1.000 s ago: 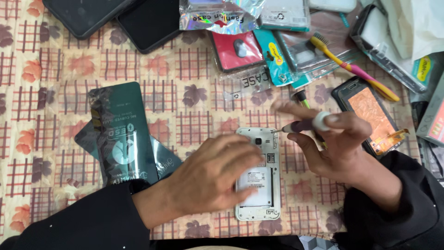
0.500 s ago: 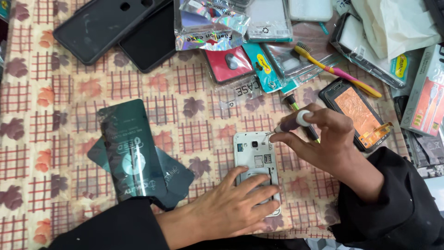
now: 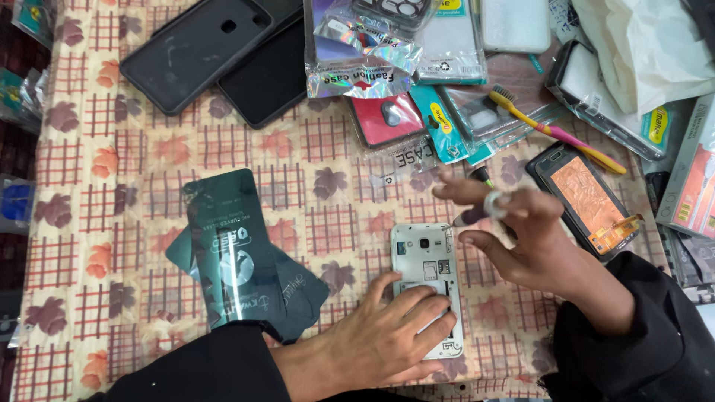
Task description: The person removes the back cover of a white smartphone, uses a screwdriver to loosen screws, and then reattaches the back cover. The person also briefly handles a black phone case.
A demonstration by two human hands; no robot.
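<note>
1. My left hand [image 3: 387,335] presses flat on the white phone [image 3: 427,286], near-centre on the tabletop [image 3: 149,171].
2. My right hand [image 3: 521,238] pinches a small screwdriver [image 3: 477,216] at its far-right corner.
3. Back cover already off; insides exposed, screws seemingly still in.

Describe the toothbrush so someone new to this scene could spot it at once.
Start at the white phone lying open-backed under the left hand on the checked cloth. Go up and right, past the right hand, to the pile of packaged cases. The toothbrush lies slanted there beside an orange-backed phone, the only thin yellow and pink stick among flat packets.
</note>
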